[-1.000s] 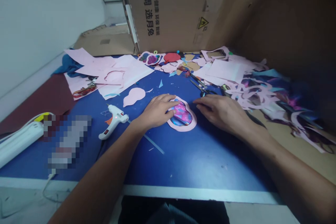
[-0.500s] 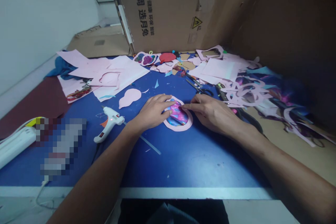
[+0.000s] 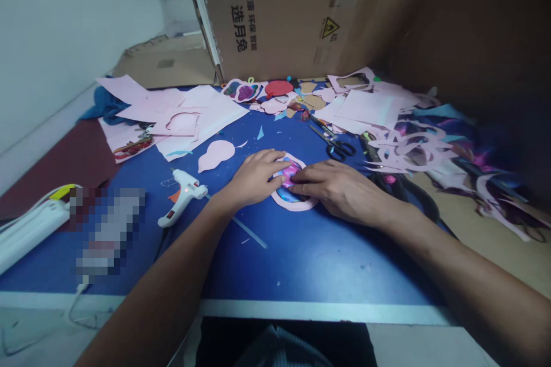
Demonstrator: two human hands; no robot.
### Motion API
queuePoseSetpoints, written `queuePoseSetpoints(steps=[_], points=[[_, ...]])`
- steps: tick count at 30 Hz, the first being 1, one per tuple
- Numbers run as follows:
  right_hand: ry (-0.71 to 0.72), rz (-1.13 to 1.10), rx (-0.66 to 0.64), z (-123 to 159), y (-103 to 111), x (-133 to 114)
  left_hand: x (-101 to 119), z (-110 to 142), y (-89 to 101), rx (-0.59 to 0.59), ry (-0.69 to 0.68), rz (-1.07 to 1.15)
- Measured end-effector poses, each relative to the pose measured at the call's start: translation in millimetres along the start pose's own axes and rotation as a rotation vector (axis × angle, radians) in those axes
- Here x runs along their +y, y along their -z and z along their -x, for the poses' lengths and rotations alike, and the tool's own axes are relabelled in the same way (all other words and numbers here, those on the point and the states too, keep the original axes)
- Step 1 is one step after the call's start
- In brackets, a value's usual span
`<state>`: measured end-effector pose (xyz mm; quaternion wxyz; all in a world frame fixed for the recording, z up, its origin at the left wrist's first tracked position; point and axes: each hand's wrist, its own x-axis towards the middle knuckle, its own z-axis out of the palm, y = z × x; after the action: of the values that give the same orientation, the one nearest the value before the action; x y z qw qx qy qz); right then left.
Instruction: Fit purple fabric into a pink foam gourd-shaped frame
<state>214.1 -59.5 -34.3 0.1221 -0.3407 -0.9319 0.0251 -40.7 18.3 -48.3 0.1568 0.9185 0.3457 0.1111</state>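
Observation:
A rounded pink cutout (image 3: 289, 205) lies on the blue table, with shiny blue-and-magenta fabric (image 3: 289, 174) framed inside its rim. Across its left side rests my left hand (image 3: 258, 179), fingers stretched and spread, the thumb and forefinger touching the fabric. My right hand (image 3: 331, 186) comes in from the right, fingers bent and closed at the fabric; its fingertips partly cover the piece. Left of my left hand sits a white glue gun (image 3: 183, 195), its small light lit. A clear glue stick (image 3: 249, 232) extends from behind my left wrist.
Black-handled scissors (image 3: 338, 146) lie beyond my right hand. A pink gourd-shaped cutout (image 3: 217, 155) is at left, with pink sheets (image 3: 206, 106) behind it. Pink scraps (image 3: 408, 149) crowd the right. A tall cardboard box (image 3: 284, 23) stands at the back; a white power strip (image 3: 32, 238) is far left.
My right hand has moved left from the cutout's right rim, onto the fabric. My left hand stays on the left side. The whole view has shifted slightly.

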Motion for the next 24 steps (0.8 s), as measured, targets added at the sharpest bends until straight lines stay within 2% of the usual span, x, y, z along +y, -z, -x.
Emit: queuePoseSetpoints(steps=[9, 24], points=[[0.027, 0.056, -0.054, -2.0, 0.5, -6.8, 0.1, -2.3, 1.7, -0.027, 0.03, 0.023], [0.004, 0.031, -0.058, -2.2, 0.1, -8.7, -4.3, -1.6, 2.0, -0.046, 0.028, 0.023]])
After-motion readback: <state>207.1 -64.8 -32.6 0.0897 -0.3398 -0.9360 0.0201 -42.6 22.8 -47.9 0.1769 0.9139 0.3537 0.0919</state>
